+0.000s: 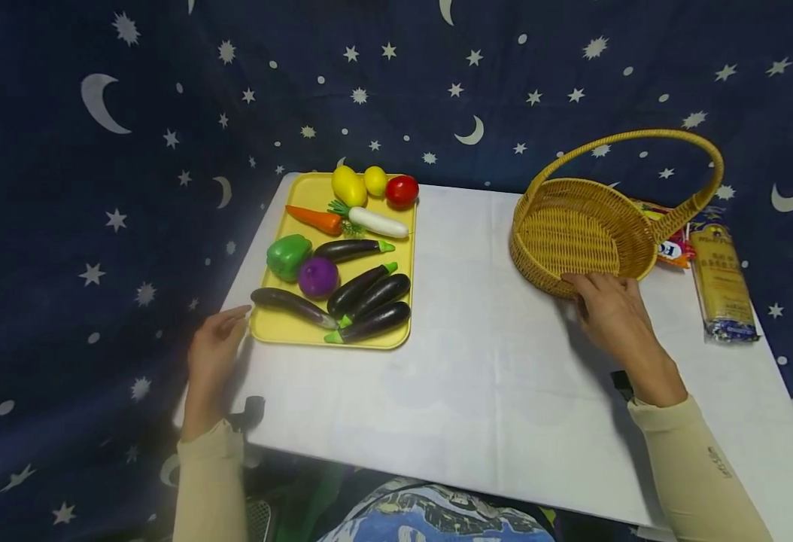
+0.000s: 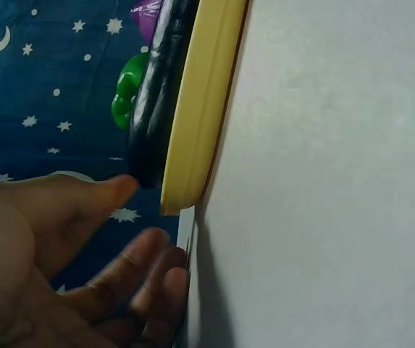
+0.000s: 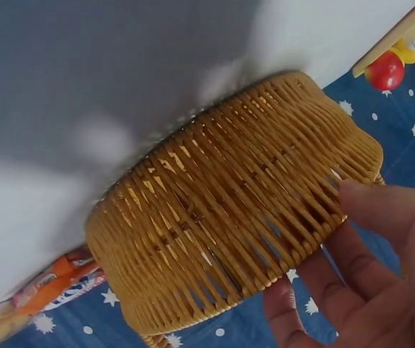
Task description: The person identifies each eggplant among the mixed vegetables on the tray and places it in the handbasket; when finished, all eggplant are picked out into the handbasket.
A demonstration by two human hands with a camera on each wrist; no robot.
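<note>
My right hand [image 1: 609, 312] holds the near rim of a woven wicker basket [image 1: 575, 233] with a tall arched handle. In the right wrist view the thumb [image 3: 370, 206] lies on the basket's outer wall while other fingers pass behind the rim. The basket's inside shows no contents. My left hand [image 1: 215, 350] is beside the near left corner of a yellow tray [image 1: 369, 342], its fingers loosely bent with nothing between them. In the left wrist view a gap shows between thumb and fingers, just short of the tray corner and a dark eggplant [image 2: 156, 109].
The tray bears several eggplants, a green bell pepper [image 1: 290, 257], a purple round vegetable [image 1: 318, 278], a carrot [image 1: 315, 219], a white radish [image 1: 378, 222], two yellow fruits and a tomato [image 1: 402, 191]. Right of the basket lie a noodle packet [image 1: 723, 278] and a red-orange bag [image 1: 674, 248].
</note>
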